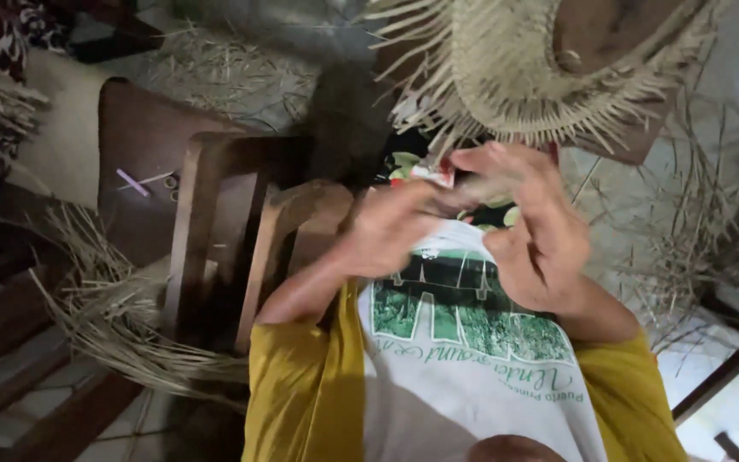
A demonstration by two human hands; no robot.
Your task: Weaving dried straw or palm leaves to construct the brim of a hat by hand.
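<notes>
1. A person's left hand [387, 229] and right hand [534, 231] meet in front of the chest, fingers curled narrow and pinched together around thin pale straw strands [472, 184]; motion blur hides the exact grip.
2. Just above the hands hangs a half-woven straw hat [515, 68], its loose unwoven ends fanning down toward the fingers; whether the pinched strands belong to it cannot be told.
3. A small red-and-white object [432, 174] shows between the hands, too blurred to identify.
4. The person wears a white printed shirt [464, 342] with yellow sleeves.
5. To the left stands a brown wooden chair [215, 214]; a bundle of loose straw [113, 316] lies beside it on the tiled floor [19, 411].
6. More straw is scattered on the floor at the right [686, 248].
</notes>
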